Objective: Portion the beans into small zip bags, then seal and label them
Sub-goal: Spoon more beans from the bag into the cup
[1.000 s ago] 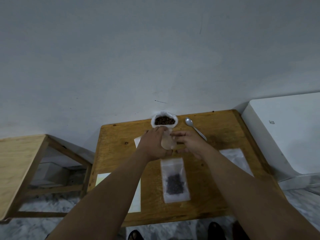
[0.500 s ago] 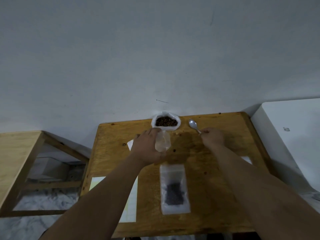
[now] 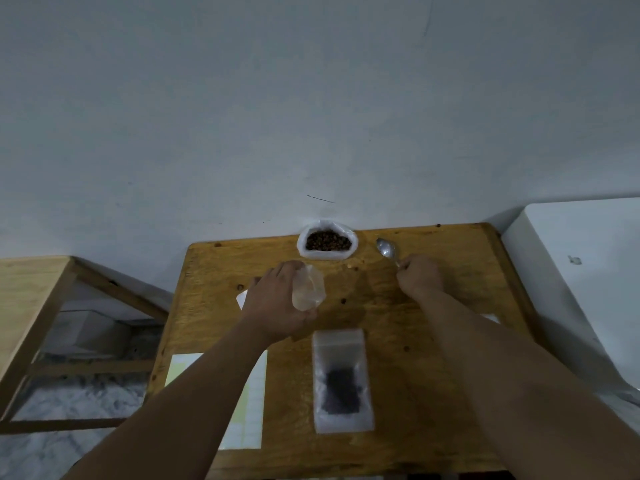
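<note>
Clear bag (image 3: 309, 287) is gripped by the left hand (image 3: 277, 303) near the beans (image 3: 328, 241), and the spoon (image 3: 387, 248) is pinched by the right hand (image 3: 420, 277), for scooping.

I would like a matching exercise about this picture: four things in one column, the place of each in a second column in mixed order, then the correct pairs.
Things
1. spoon
2. empty bag
3. filled bag
4. sack of beans

Places
A. at the far edge of the table
B. held up in the left hand
C. lying flat between the two forearms
D. handle pinched by the right hand

Pairs: 1-D, 2-B, 3-C, 4-A
</note>
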